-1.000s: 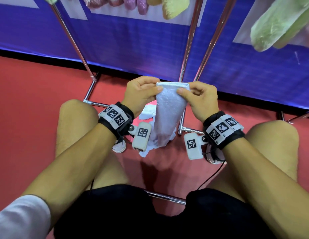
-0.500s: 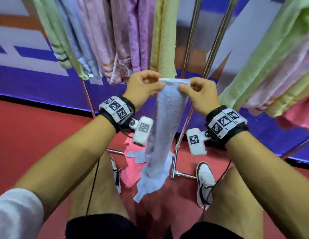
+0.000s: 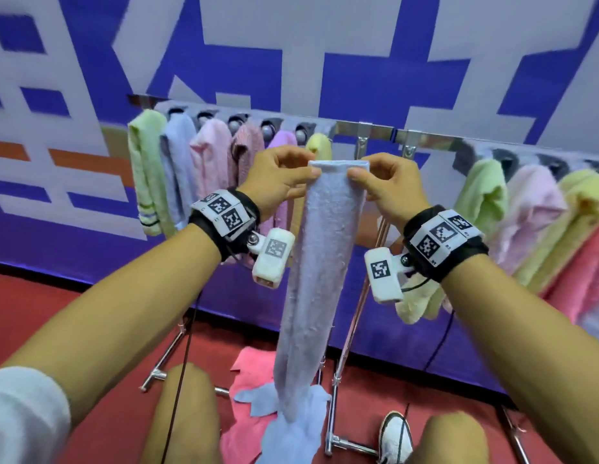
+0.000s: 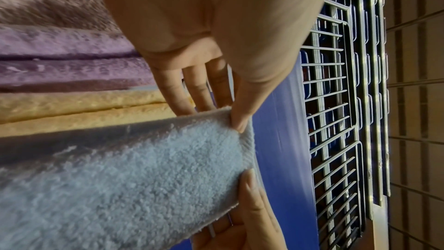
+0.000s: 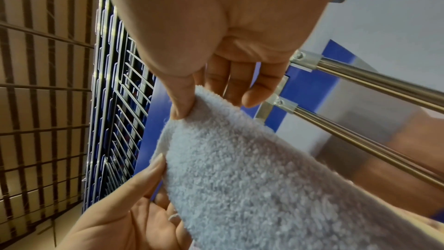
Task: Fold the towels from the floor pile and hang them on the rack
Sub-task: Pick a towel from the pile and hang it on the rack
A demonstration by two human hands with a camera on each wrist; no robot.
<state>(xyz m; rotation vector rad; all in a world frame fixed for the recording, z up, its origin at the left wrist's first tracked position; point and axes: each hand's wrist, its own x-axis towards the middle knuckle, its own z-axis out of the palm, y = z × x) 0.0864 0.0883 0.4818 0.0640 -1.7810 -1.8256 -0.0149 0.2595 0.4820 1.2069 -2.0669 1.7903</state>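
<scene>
A long pale blue towel (image 3: 319, 262), folded into a narrow strip, hangs from both my hands in front of the metal rack (image 3: 368, 130). My left hand (image 3: 281, 177) pinches its top left corner, my right hand (image 3: 385, 179) its top right corner. The towel's lower end trails onto the floor beside a pink towel (image 3: 247, 366). In the left wrist view the thumb pinches the blue towel (image 4: 134, 178) at its edge. In the right wrist view the thumb and fingers pinch the towel (image 5: 252, 178) beside two bare rack bars (image 5: 372, 83).
Folded towels (image 3: 177, 169) in green, blue, pink, purple and yellow fill the rack's left bars. More towels (image 3: 532, 209) hang on the right. The rack's legs (image 3: 338, 396) stand on the red floor near my white shoe (image 3: 395, 437). A blue and white wall is behind.
I have risen from a crouch to standing, lifting the blue towel from floor level up to the height of the rack's top bars. Both hands kept their pinch on its top corners.
</scene>
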